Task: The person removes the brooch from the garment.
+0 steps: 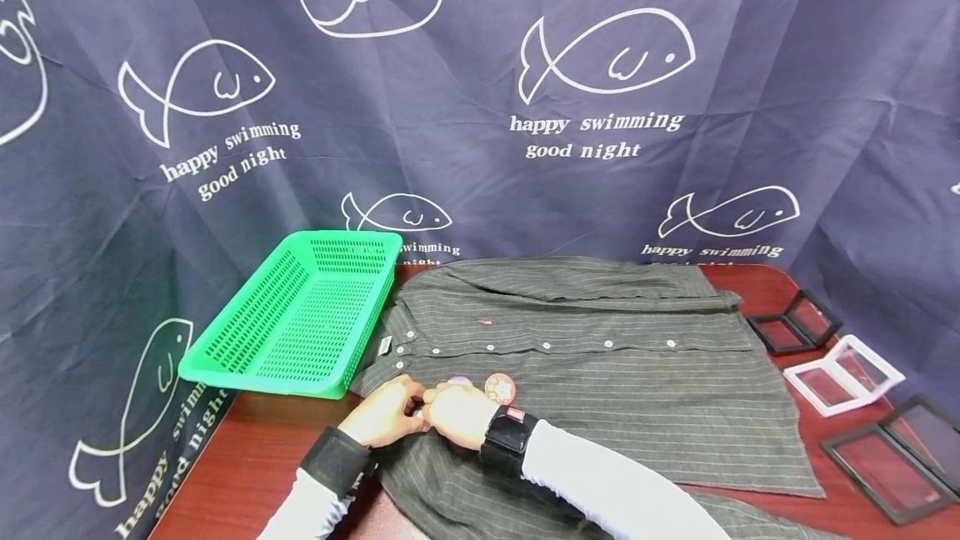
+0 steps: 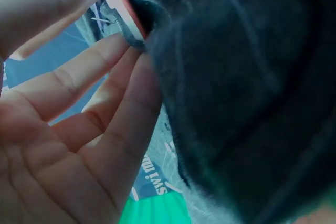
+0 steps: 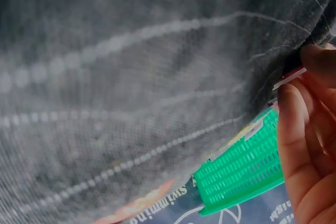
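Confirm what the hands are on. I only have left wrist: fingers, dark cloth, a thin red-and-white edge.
Observer: In the head view, the left hand and right hand meet at the near edge of a dark striped shirt spread flat on the table.
Operator: Right hand on that thin piece too?
Observer: In the right wrist view, its fingertips pinch a thin white edge against the cloth. It is probably the same piece, but I can't be sure.
Operator: Anything loose nearby?
Observer: A round badge lies on the shirt just beyond the right hand.
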Demonstrator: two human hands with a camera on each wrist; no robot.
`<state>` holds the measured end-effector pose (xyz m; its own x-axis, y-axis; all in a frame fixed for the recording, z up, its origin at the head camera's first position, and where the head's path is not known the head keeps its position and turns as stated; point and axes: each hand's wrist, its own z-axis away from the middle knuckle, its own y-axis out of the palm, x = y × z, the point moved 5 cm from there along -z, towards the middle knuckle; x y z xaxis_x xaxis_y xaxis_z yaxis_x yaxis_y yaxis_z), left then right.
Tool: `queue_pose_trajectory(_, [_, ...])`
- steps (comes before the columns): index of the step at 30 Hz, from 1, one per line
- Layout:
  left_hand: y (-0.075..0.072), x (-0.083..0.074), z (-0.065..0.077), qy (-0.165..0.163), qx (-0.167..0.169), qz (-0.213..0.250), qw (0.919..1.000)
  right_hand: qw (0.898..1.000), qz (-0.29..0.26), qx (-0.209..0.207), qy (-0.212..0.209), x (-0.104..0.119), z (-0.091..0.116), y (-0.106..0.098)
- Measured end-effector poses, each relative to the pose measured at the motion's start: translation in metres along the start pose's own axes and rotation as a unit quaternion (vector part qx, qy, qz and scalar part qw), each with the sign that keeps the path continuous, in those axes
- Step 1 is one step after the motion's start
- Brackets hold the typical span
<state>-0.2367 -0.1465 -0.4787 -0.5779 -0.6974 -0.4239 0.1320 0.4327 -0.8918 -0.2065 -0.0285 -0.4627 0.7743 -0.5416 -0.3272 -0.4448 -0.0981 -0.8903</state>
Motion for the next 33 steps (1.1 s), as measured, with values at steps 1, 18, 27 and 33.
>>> queue_pose_trajectory(1, [-0.001,0.0,0.0,0.002,0.0,0.004,1.0,1.0,-0.009,-0.005,-0.001,-0.001,0.0,0.0])
queue_pose_trajectory(18, [-0.018,-0.001,0.006,-0.039,-0.066,-0.022,0.9968,0.962,-0.252,-0.012,0.109,-0.024,-0.002,0.006])
queue_pose_trajectory(27, [-0.012,0.004,0.003,-0.038,-0.088,-0.04,0.9946,0.941,-0.304,-0.035,0.146,-0.032,-0.002,0.012])
queue_pose_trajectory(33, [-0.016,0.0,0.001,-0.012,-0.109,-0.042,0.9931,0.925,-0.336,-0.024,0.173,-0.037,-0.001,0.01])
